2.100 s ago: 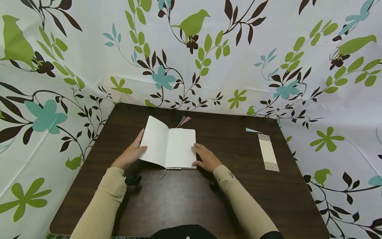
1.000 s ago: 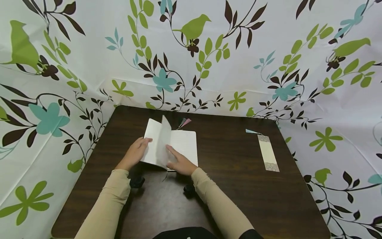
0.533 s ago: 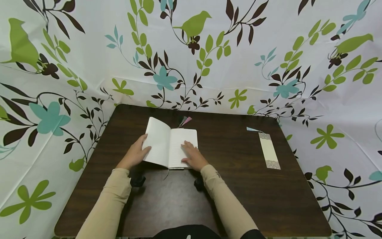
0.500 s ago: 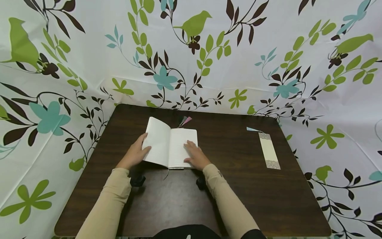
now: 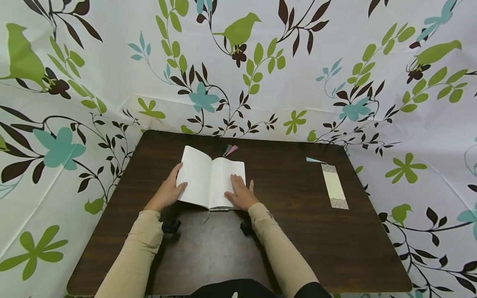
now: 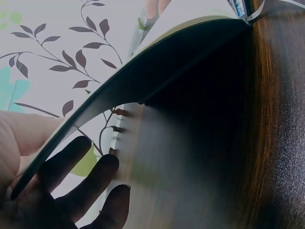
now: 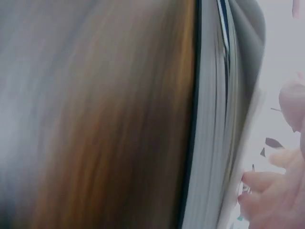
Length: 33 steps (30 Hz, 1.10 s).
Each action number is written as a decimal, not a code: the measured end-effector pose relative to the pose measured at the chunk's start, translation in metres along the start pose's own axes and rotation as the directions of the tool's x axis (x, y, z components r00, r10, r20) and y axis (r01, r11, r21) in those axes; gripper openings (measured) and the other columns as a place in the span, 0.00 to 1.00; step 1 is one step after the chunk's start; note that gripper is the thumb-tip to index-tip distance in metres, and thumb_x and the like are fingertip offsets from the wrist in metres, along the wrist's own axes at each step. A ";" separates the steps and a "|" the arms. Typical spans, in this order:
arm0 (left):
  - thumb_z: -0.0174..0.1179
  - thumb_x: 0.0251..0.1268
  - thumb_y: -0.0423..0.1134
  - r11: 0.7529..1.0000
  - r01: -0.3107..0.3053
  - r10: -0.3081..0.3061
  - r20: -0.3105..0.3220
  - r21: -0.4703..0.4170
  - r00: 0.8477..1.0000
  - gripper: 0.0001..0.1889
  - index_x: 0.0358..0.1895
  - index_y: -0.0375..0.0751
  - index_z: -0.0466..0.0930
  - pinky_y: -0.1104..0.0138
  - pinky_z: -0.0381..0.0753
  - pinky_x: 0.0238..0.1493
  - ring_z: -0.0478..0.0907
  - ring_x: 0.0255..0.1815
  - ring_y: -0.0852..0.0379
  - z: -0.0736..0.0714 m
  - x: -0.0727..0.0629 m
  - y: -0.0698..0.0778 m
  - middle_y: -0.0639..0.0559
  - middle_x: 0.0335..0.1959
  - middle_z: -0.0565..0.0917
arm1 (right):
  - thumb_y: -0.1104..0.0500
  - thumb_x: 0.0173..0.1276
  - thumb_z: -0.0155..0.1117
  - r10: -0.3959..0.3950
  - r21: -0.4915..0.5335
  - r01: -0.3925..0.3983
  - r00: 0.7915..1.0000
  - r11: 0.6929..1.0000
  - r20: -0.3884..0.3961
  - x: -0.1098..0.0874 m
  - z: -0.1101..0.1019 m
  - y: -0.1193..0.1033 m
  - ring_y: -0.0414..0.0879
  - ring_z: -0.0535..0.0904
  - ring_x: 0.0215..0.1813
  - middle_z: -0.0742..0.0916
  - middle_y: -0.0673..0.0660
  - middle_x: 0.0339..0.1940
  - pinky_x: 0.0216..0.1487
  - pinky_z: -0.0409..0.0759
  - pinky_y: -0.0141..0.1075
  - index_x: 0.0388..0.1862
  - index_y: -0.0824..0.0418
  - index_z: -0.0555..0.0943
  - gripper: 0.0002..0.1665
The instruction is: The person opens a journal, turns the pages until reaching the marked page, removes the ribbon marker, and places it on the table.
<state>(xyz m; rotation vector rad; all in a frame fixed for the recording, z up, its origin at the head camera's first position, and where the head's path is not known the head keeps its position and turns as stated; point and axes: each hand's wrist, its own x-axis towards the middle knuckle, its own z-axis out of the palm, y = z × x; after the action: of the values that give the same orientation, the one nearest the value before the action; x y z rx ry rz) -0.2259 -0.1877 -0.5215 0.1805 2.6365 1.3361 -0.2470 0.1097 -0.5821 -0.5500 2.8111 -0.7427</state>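
Note:
An open notebook (image 5: 195,178) with white pages lies on the dark wooden table, its left half tilted up. My left hand (image 5: 167,192) grips the left edge, thumb on the page side. In the left wrist view, several fingers (image 6: 88,183) spread beneath the dark cover (image 6: 157,67). My right hand (image 5: 241,195) touches the right-hand page with extended fingers. That page bulges slightly near the spine. Stacked page edges (image 7: 209,124) and a curved page show in the right wrist view, beside the right hand (image 7: 279,191).
A cream bookmark (image 5: 334,186) with a light blue tassel (image 5: 314,160) lies on the table (image 5: 298,240) at right. Pink and dark tassels (image 5: 230,150) stick out behind the notebook. A thin ribbon (image 5: 206,217) hangs at its front. Patterned cloth (image 5: 290,78) surrounds the table.
My right hand went left to the spine, where a page stood upright, then back onto the right-hand page. The right-hand page now bulges more. My left hand keeps its grip on the left edge.

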 end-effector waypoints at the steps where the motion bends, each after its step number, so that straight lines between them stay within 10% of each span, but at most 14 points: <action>1: 0.50 0.79 0.37 1.000 -0.001 0.001 0.000 0.000 1.000 0.39 0.83 0.42 0.35 0.36 0.61 0.68 0.59 0.74 0.26 0.000 0.000 0.000 0.25 0.79 0.51 | 0.40 0.80 0.51 0.009 0.003 -0.009 1.000 1.000 -0.016 0.002 0.002 -0.002 0.58 0.44 0.84 0.56 0.61 0.84 0.73 0.27 0.67 0.84 0.62 0.48 0.47; 14: 0.49 0.79 0.36 1.000 -0.008 0.008 -0.006 -0.008 1.000 0.39 0.83 0.41 0.35 0.37 0.56 0.71 0.54 0.76 0.26 -0.001 0.004 0.002 0.26 0.80 0.48 | 0.37 0.81 0.44 0.047 0.180 -0.028 0.993 0.983 -0.104 0.011 0.003 -0.044 0.60 0.43 0.83 0.58 0.58 0.83 0.71 0.24 0.71 0.84 0.59 0.47 0.45; 21: 0.46 0.80 0.36 1.000 -0.015 0.015 -0.007 -0.006 1.000 0.38 0.83 0.39 0.34 0.37 0.55 0.72 0.53 0.76 0.26 -0.001 0.003 0.002 0.26 0.80 0.47 | 0.46 0.84 0.45 -0.070 0.520 0.152 0.982 0.841 -0.175 0.015 0.008 -0.064 0.47 0.50 0.83 0.58 0.51 0.84 0.80 0.44 0.49 0.85 0.50 0.52 0.36; 26: 0.43 0.81 0.37 1.000 -0.026 0.026 -0.001 -0.010 1.000 0.38 0.83 0.41 0.32 0.38 0.50 0.74 0.49 0.79 0.29 -0.003 0.003 -0.001 0.32 0.81 0.45 | 0.58 0.82 0.48 -0.274 0.420 0.357 0.930 0.835 -0.246 0.018 0.024 -0.078 0.43 0.43 0.84 0.49 0.49 0.86 0.80 0.48 0.43 0.85 0.55 0.45 0.39; 33: 0.44 0.81 0.38 0.997 -0.034 0.035 0.010 -0.066 0.999 0.37 0.84 0.44 0.33 0.37 0.56 0.72 0.54 0.77 0.30 -0.001 -0.002 -0.008 0.32 0.82 0.47 | 0.63 0.79 0.52 -0.379 0.116 0.404 0.906 0.907 -0.191 0.015 0.043 -0.085 0.46 0.51 0.83 0.47 0.53 0.86 0.77 0.57 0.40 0.85 0.57 0.39 0.46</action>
<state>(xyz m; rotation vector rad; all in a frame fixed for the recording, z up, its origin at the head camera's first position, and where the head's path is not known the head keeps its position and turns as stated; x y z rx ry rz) -0.2248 -0.1934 -0.5268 0.2244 2.5873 1.4265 -0.2233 0.0160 -0.5773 -1.0948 2.7830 -1.1158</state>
